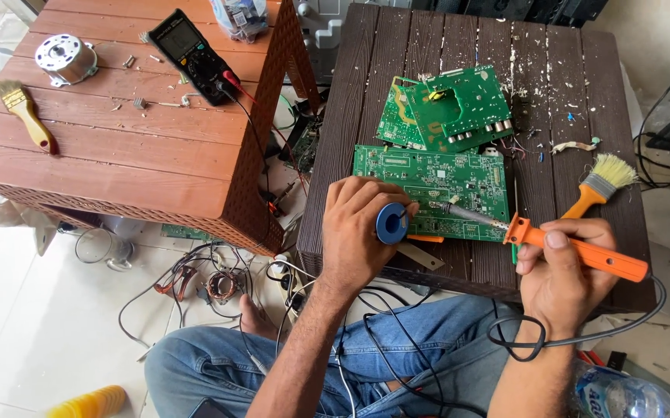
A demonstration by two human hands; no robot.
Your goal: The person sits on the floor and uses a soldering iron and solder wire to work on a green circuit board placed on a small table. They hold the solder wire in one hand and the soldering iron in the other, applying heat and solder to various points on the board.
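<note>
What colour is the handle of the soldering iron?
Orange, on the soldering iron's plastic handle in the right hand; head view.

This is an informal electronics repair spot set up on a pale tiled floor. Bare green circuit boards lie on a dark brown plastic table. A black handheld multimeter rests on a reddish-brown plastic table, with loose tangled wires below.

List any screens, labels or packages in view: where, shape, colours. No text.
Multimeter: far on the red-brown table, black slab, dark grey rectangular screen, tilted.
Clear bag: top edge of that table, transparent, small dark parts inside.
Bottle: bottom right on the floor, clear plastic, blue and white label.
</note>
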